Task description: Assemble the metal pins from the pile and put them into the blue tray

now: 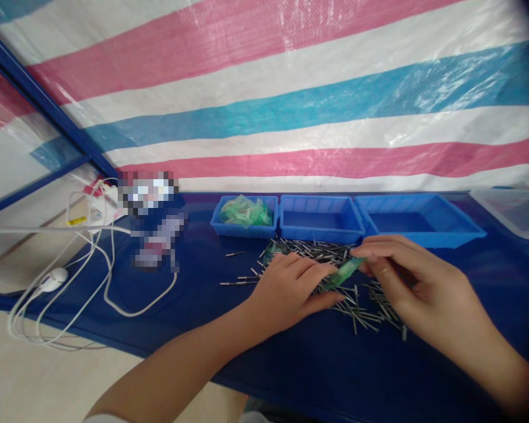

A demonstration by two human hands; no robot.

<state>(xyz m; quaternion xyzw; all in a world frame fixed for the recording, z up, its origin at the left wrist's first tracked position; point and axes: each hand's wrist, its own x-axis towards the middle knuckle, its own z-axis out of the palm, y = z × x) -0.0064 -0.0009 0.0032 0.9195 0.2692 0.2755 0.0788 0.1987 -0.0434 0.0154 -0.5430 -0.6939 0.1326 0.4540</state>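
Note:
A small green plastic sleeve [344,271] is held between both hands above a heap of thin metal pins [330,252] on the blue table [211,317]. My left hand [291,285] rests palm down on the pins, its fingertips pinched on the sleeve's lower end. My right hand [401,273] pinches the upper end with thumb and fingers. More pins [370,311] lie scattered under and in front of the hands.
Three blue trays stand at the back: the left one [244,216] holds green sleeves, the middle [320,217] and right [418,220] look empty. A clear tub [515,211] sits far right. White cables [88,276] and blurred items lie at the left. A striped tarp hangs behind.

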